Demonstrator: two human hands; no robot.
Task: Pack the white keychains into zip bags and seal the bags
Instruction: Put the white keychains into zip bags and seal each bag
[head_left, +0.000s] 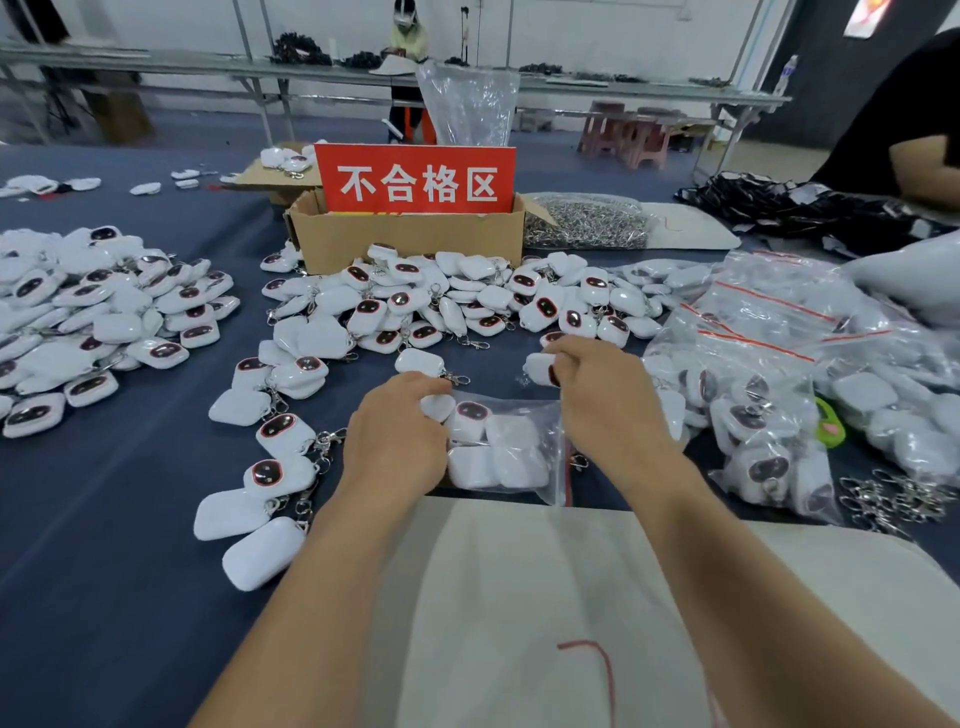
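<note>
Lying between left hand (397, 436) and right hand (608, 402), zip bag (540, 415) of white keychains (496, 449)

Both forearms extended forward, left hand (395, 431) curled palm-down, right hand (608, 395) pinching a keychain (540, 370)

Wearer's body, head cam: only hands and arms in frame. Left hand (395, 441) and right hand (608, 400) are both bare, seen from the back. Left forearm (311, 597) and right forearm (753, 597) are uncovered from wrist to the bottom frame edge. Nails too small to judge. Pale cream cloth (519, 597) fills the gap between the arms, with a thin red line on it that bends at a corner. Can't tell if it's a garment or just lying there.
</note>
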